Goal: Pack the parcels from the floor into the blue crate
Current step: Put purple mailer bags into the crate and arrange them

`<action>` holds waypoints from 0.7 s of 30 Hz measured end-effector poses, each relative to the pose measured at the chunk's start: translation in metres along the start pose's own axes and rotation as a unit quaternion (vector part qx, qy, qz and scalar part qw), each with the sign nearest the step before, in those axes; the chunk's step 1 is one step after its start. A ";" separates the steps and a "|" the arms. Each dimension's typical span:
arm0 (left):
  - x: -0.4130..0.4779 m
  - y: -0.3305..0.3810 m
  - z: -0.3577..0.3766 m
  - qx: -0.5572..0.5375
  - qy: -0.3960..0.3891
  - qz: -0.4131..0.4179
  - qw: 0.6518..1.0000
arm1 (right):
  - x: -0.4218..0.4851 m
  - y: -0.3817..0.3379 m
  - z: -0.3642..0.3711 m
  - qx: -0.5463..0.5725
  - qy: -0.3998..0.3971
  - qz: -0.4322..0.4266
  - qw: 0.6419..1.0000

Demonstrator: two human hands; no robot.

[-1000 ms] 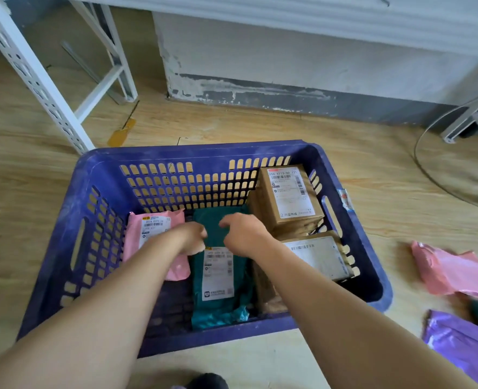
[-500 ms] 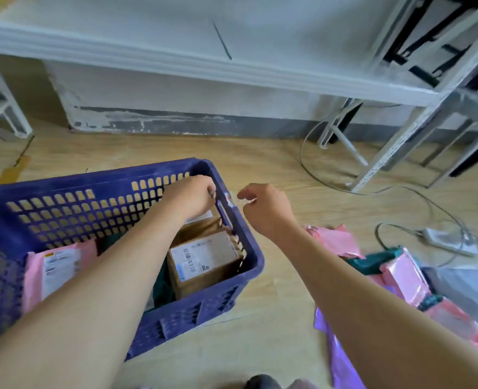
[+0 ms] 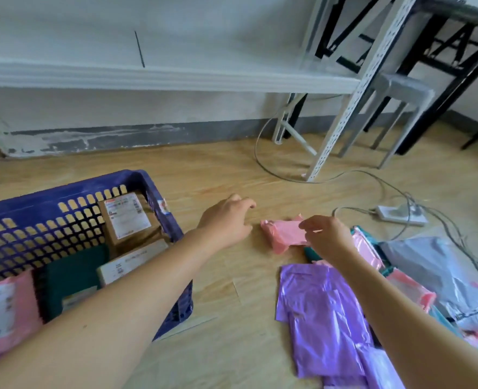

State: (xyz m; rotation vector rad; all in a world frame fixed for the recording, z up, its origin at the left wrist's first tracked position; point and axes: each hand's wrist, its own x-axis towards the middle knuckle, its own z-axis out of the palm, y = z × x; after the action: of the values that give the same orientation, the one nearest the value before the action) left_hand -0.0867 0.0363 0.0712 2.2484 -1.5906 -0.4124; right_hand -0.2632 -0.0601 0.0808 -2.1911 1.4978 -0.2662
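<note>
The blue crate (image 3: 136, 182) stands on the floor at the left. It holds two brown boxes (image 3: 128, 220), a teal bag (image 3: 75, 273) and a pink bag (image 3: 4, 307). A small pink parcel (image 3: 284, 234) lies on the floor to the right of the crate. My right hand (image 3: 327, 237) hovers at its right edge with fingers loosely curved over it, and no firm hold shows. My left hand (image 3: 226, 220) is spread open just left of the parcel, holding nothing. Purple parcels (image 3: 319, 313), a grey bag (image 3: 440, 273) and more pink bags (image 3: 409, 287) lie at the right.
A white power strip (image 3: 400, 216) and loose cables (image 3: 352, 172) lie on the wooden floor behind the parcels. White shelf legs (image 3: 341, 130) and a grey stool (image 3: 403, 88) stand at the back right. The wall's grey skirting (image 3: 119, 136) runs behind the crate.
Both hands left the crate and swung right over the floor to the small pink parcel. My view turned right, so the crate now sits at the left edge.
</note>
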 end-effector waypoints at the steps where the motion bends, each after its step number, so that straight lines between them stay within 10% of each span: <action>1: 0.005 0.008 0.013 -0.005 -0.012 0.002 1.000 | 0.001 0.017 0.000 0.010 0.002 0.019 1.000; 21: 0.012 0.079 0.244 -0.081 -0.315 -0.087 0.941 | -0.036 0.285 0.139 0.192 -0.125 0.411 0.882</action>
State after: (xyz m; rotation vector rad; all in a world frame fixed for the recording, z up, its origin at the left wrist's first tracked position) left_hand -0.2543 -0.0276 -0.1123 2.2541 -1.5432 -1.3739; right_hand -0.4551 -0.0735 -0.1739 -1.0965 1.8664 0.0147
